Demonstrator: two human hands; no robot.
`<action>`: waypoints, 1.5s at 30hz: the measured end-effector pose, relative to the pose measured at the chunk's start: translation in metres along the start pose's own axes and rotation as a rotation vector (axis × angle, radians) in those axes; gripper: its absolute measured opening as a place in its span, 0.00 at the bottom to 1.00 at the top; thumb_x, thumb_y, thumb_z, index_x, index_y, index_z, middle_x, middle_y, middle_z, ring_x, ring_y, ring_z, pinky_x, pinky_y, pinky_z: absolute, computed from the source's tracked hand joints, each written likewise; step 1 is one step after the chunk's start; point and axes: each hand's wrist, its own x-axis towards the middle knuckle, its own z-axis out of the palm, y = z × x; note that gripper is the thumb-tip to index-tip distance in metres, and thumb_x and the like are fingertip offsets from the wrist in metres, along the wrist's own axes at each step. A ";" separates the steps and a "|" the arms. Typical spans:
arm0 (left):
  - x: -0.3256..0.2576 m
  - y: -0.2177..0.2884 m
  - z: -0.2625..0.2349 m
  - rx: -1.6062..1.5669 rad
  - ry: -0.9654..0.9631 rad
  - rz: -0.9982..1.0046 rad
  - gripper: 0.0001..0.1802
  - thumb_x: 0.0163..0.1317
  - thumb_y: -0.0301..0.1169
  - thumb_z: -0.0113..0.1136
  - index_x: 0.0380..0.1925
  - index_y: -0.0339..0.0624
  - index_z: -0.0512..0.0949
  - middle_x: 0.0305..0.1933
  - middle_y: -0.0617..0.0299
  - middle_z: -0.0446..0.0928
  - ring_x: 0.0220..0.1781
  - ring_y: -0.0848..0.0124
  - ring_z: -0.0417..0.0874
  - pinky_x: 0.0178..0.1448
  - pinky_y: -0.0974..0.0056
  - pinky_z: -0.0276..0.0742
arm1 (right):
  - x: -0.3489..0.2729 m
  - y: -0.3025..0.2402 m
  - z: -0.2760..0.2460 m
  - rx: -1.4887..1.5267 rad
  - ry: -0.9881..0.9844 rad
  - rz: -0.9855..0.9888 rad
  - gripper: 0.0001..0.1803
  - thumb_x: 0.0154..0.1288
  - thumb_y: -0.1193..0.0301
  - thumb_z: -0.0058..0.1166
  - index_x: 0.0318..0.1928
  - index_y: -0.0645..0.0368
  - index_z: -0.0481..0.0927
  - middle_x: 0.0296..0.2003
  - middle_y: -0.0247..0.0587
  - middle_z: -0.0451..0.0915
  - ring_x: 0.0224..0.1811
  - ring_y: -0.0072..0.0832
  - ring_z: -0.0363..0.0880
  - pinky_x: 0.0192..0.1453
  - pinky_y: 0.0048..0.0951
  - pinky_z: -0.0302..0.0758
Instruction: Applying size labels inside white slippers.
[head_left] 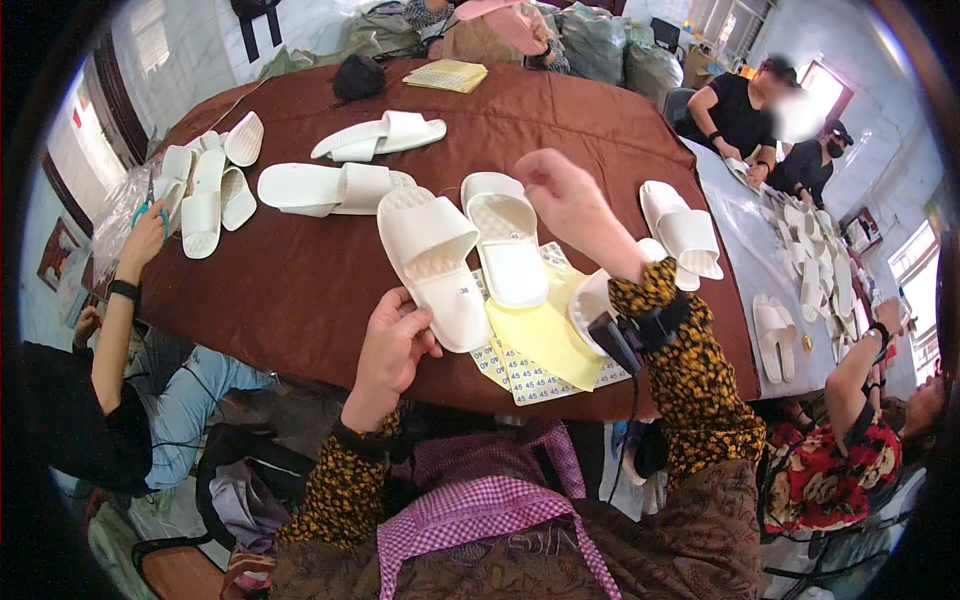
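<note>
My left hand (392, 350) grips the heel end of a white slide slipper (432, 262), holding it just above the brown table (300, 290). A second white slipper (507, 240) lies beside it to the right. My right hand (572, 203) is raised over that second slipper with fingers drawn together; I cannot tell whether it pinches something small. Below the slippers lie a yellow sheet (545, 335) and sheets of small printed stickers (520, 375). Another white slipper (592, 300) sits partly hidden behind my right wrist.
More white slippers lie across the table: pairs (330, 187), (385, 135), (685, 228) and a heap (205, 185) at the left. A person at left holds green scissors (150, 215). Other people sit at the right by a second table (800, 290) with slippers. Bags are piled at the back.
</note>
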 end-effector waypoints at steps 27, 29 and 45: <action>-0.004 0.000 -0.003 -0.063 -0.030 -0.009 0.19 0.66 0.23 0.53 0.55 0.31 0.65 0.35 0.58 0.75 0.24 0.75 0.76 0.26 0.67 0.79 | 0.033 0.060 0.038 -0.683 -0.361 0.047 0.16 0.65 0.66 0.50 0.47 0.63 0.69 0.42 0.59 0.78 0.45 0.55 0.80 0.49 0.48 0.77; -0.003 0.000 -0.003 -0.055 -0.022 -0.009 0.18 0.66 0.23 0.53 0.55 0.31 0.65 0.35 0.58 0.75 0.24 0.76 0.76 0.26 0.67 0.79 | 0.028 0.056 0.039 -0.718 -0.244 -0.113 0.16 0.65 0.66 0.51 0.48 0.62 0.71 0.39 0.57 0.79 0.44 0.53 0.80 0.47 0.47 0.78; -0.001 -0.002 -0.004 0.011 0.003 0.008 0.16 0.64 0.23 0.54 0.51 0.30 0.67 0.32 0.61 0.75 0.25 0.77 0.75 0.27 0.67 0.78 | 0.008 0.016 0.051 -0.198 -0.562 -0.088 0.19 0.58 0.71 0.52 0.52 0.60 0.76 0.41 0.57 0.81 0.47 0.49 0.80 0.52 0.43 0.73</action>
